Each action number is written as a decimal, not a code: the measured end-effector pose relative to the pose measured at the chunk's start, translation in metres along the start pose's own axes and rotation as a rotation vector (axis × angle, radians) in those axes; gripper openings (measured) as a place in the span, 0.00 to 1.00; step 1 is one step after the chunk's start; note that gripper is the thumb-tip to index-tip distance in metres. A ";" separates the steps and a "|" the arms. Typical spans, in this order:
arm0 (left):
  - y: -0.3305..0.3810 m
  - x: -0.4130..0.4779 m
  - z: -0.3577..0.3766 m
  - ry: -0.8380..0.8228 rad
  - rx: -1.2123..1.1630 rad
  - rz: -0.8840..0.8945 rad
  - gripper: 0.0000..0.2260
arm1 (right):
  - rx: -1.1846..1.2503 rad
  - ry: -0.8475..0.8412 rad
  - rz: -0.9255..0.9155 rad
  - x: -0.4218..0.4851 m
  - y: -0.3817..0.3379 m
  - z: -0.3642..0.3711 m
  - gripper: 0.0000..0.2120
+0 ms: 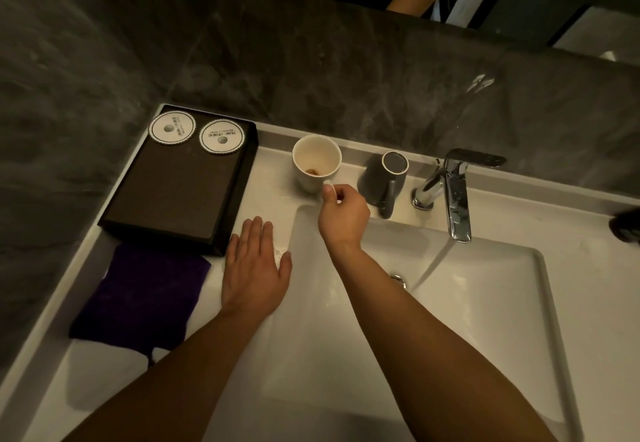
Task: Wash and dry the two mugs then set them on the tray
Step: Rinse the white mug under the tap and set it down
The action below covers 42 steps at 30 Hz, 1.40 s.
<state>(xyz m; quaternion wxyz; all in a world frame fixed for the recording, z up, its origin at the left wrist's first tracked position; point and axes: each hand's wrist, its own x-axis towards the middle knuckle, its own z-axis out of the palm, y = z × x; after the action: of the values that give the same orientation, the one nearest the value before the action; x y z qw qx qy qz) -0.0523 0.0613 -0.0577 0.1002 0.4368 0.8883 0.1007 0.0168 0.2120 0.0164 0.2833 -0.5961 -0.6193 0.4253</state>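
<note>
Thumb and forefinger of my right hand (341,214) pinch the small handle of the white ceramic mug (317,161), which appears to stand upright on the pale stone counter (273,178) between the black rectangular tray (173,195) and the dark grey mug (382,181). My left hand (254,268) lies flat on the counter, fingers straight and close together, holding nothing, just beside the tray's near corner. Water (433,261) runs from the chrome lever tap (450,192) into the white rectangular basin (485,320). With brown residue (313,171) at the white mug's bottom, I judge the step is to carry it under the stream. So slight a pinch may let it swing, so I would hook a finger through the handle, lift straight, and bring the left hand up to steady the wall before tilting. Two round scalloped paper coasters (172,128) at the tray's far end bear a striped globe emblem and print too small to read. A folded purple cloth (145,296) lies near the tray for drying.
</note>
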 end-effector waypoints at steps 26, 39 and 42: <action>0.199 0.017 -0.016 -0.543 -0.621 0.464 0.43 | -0.205 0.053 -0.089 -0.048 0.175 -0.214 0.06; 0.199 0.009 0.002 -0.423 -0.775 0.327 0.41 | -0.157 -0.110 -0.197 -0.019 0.179 -0.242 0.05; 0.213 0.002 0.005 -0.393 -0.759 0.329 0.40 | -0.175 -0.115 -0.187 -0.013 0.182 -0.257 0.05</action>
<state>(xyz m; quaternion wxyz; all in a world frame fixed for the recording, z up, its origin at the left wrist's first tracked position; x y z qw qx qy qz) 0.1087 0.1903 -0.0059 0.4025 0.5153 0.6714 0.3488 0.3291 0.2350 -0.0161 0.2326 -0.5329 -0.7219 0.3752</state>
